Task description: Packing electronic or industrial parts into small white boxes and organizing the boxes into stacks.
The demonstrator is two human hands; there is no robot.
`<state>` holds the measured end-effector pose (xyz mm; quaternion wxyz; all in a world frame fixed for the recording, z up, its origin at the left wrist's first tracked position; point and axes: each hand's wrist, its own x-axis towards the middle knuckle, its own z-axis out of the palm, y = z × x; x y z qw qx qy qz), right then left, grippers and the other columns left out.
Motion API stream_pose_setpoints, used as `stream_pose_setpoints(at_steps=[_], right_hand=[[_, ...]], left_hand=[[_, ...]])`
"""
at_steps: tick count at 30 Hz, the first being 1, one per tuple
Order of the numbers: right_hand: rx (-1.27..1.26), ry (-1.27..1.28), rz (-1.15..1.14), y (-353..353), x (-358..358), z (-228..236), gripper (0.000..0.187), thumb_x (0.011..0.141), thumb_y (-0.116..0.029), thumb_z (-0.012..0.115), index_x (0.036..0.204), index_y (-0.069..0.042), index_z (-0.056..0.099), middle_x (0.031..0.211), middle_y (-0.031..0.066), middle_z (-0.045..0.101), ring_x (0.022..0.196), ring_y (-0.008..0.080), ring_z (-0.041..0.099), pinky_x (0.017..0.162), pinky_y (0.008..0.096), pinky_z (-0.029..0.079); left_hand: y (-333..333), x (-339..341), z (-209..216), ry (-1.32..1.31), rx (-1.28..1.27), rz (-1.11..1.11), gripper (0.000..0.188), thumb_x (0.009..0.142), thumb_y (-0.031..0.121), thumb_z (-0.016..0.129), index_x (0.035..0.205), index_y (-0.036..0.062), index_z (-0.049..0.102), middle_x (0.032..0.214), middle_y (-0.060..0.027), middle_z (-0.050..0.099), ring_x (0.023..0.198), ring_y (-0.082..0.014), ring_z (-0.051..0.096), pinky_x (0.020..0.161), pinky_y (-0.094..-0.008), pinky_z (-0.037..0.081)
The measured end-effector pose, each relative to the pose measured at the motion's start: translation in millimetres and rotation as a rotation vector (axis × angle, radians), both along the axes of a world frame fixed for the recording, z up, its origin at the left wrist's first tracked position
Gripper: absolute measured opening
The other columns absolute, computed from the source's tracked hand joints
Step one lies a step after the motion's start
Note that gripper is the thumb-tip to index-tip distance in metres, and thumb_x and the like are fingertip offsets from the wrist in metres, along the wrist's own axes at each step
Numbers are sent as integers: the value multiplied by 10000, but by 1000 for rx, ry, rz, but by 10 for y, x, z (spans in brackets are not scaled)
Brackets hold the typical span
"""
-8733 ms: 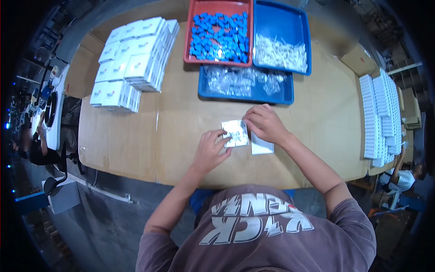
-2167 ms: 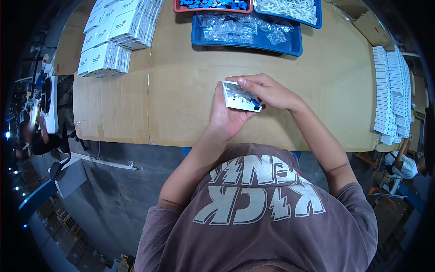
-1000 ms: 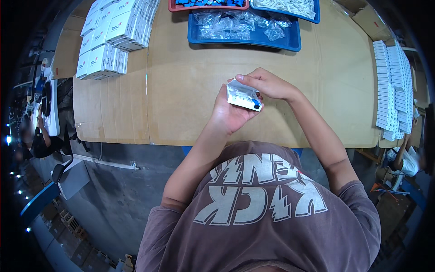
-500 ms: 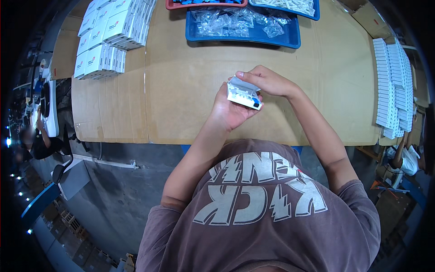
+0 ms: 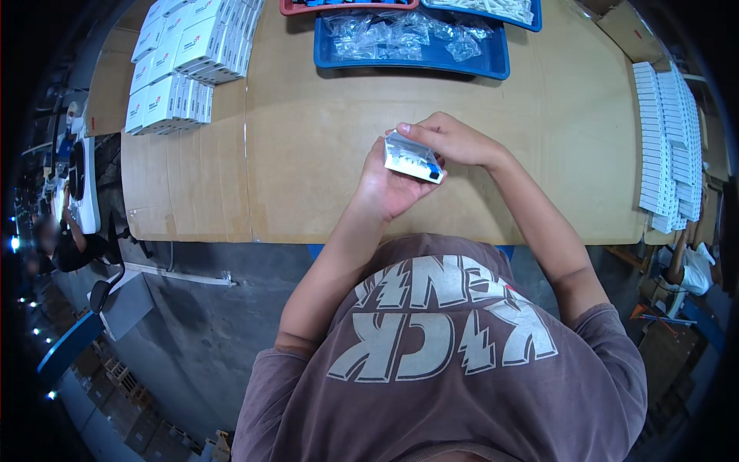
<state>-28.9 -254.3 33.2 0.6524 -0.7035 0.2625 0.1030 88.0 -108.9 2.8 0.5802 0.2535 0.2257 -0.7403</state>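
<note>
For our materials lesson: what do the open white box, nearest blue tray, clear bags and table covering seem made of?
Open white box: probably thin card, smooth; raised flap, straight edges.
Nearest blue tray: likely moulded plastic, slightly glossy; rounded corners, even colour.
Clear bags: apparently shiny plastic film; see-through, wrinkled.
Table covering: seemingly cardboard, matt; brown, visible seam.

This looked like a packing workshop or a factory floor: a broad brown cardboard-covered surface (image 5: 323,185) bore neat stacks of small white cartons (image 5: 198,42) and a shallow blue plastic tray (image 5: 412,68) of clear plastic bags (image 5: 391,40), over a bare grey floor (image 5: 204,346). A person in a dark top (image 5: 71,254) and another in a white top (image 5: 698,273) flanked it.
</note>
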Motion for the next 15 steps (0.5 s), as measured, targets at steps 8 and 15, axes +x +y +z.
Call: stream_pose_setpoints(at_steps=[8,15], right_hand=[[-33,-187,-79,298,-118,1,499,1082,-493,557,1277,-77,751,1048,134,791,900,163,675,883,322,547],[-84,-434,-51,467,-248,151,517,1076,-378,585,1484,-60,578,1571,192,520,1456,322,492,1186,394,389]], left_hand=[[84,-70,171,-170,55,-9,578,1118,527,276,1408,95,527,1347,-166,623,1228,-347,627,1031,-568,522],[204,-131,433,-390,-83,40,633,1122,582,200,1404,111,515,1327,-126,617,1231,-294,631,1027,-522,528]])
